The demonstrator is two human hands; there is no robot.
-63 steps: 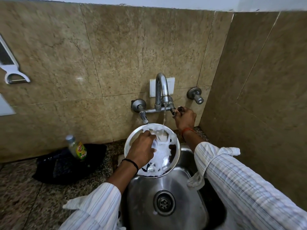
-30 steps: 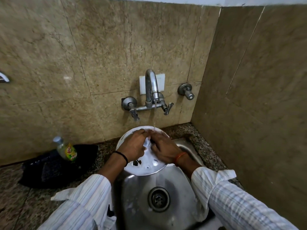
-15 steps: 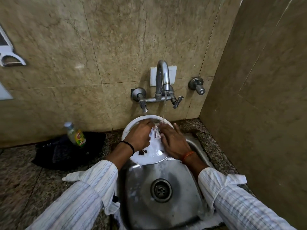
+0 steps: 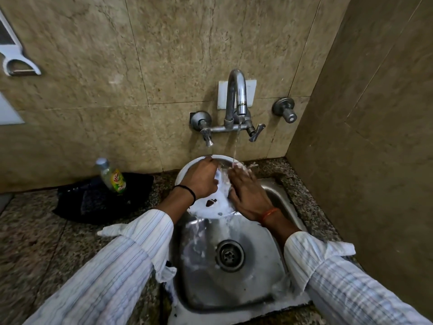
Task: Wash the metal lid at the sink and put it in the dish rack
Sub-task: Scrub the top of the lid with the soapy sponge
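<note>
in the head view, we are holding the metal lid (image 4: 212, 207) under the tap (image 4: 237, 99), tilted over the far rim of the sink (image 4: 236, 285), with its near edge hanging above the basin. our left hand (image 4: 201, 179) is curling round the knob in the middle of the lid and gripping it. our right hand (image 4: 248, 193) is lying flat on the lid's right half, fingers straight, and rubbing through the white suds just below the tap's stream.

what is changing: about two seconds ago the right hand was up at the tap's right handle (image 4: 256, 132) turning the water on; now it is down on the lid, and the stream is falling from the tap onto the fingertips. the foam that covered most of the lid is thinning and running down into the sink below the tap. we judge that soaping is over and rinsing is under way, with a dark speck near the lid's near edge not yet cleared.

left of the tap, a small soap bottle (image 4: 112, 177) is standing on a dark cloth (image 4: 93, 200). no dish rack is in view, so that step is yet to come.
</note>
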